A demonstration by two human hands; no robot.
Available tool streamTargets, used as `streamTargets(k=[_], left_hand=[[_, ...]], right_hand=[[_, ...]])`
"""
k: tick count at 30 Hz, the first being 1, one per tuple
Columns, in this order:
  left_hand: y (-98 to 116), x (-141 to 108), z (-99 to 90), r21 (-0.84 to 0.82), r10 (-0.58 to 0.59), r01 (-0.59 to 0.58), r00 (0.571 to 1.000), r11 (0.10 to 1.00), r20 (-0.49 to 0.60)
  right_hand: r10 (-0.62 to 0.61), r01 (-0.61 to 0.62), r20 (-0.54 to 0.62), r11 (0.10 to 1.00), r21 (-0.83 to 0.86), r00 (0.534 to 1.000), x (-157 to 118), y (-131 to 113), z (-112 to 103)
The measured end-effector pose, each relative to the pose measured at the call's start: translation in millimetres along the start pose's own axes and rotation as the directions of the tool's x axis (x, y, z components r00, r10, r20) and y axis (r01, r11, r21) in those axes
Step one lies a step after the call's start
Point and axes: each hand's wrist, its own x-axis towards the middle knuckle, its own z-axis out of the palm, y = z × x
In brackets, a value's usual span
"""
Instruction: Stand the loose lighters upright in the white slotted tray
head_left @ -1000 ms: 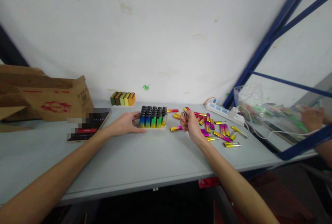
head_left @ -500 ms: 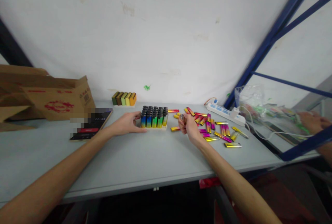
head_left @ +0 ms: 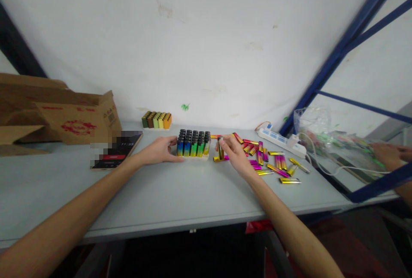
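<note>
A white tray point(head_left: 197, 158) holds upright lighters point(head_left: 193, 146) with black tops and blue, green and yellow bodies. My left hand point(head_left: 163, 149) rests at the tray's left side, thumb and fingers spread around its corner. Just right of the tray, my right hand point(head_left: 233, 151) grips one upright lighter point(head_left: 220, 149) with a yellowish body between thumb and fingers. Loose pink and yellow lighters point(head_left: 260, 157) lie scattered on the table behind and to the right of that hand.
A second block of green, brown and orange lighters point(head_left: 156, 120) stands near the wall. On the left are a cardboard box point(head_left: 77, 119) and a phone point(head_left: 117, 153). A power strip point(head_left: 281, 141) with cables lies at right. Beyond the blue frame point(head_left: 334, 63), another person's hand point(head_left: 388, 155) shows.
My right hand has opened from a closed fist into a fingertip grip, and the lighter in it now shows upright. My left hand stays beside the tray. The view has shifted slightly.
</note>
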Motion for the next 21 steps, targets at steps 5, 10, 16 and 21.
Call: streamTargets(k=[5, 10, 16, 21], left_hand=[[-5.1, 0.7, 1.6, -0.016, 0.027, -0.027, 1.0, 1.0, -0.014], [-6.7, 1.2, 2.3, -0.001, 0.025, -0.025, 0.999, 1.0, -0.026], [-6.8, 1.6, 2.8, 0.021, 0.017, -0.016, 0.999, 1.0, -0.044], [-9.9, 2.3, 4.2, -0.001, 0.034, -0.034, 0.999, 0.999, -0.042]], right_hand=[[-0.094, 0.095, 0.018, 0.984, -0.152, 0.995, 3.7, -0.4, 4.2], [-0.148, 0.152, 0.04, 0.923, -0.354, 0.988, 9.8, -2.6, 9.6], [-0.239, 0.24, 0.057, 0.869, -0.434, 0.969, 8.2, -3.4, 7.5], [-0.266, 0.306, 0.153, 0.828, -0.469, 0.952, 13.6, -4.8, 2.5]])
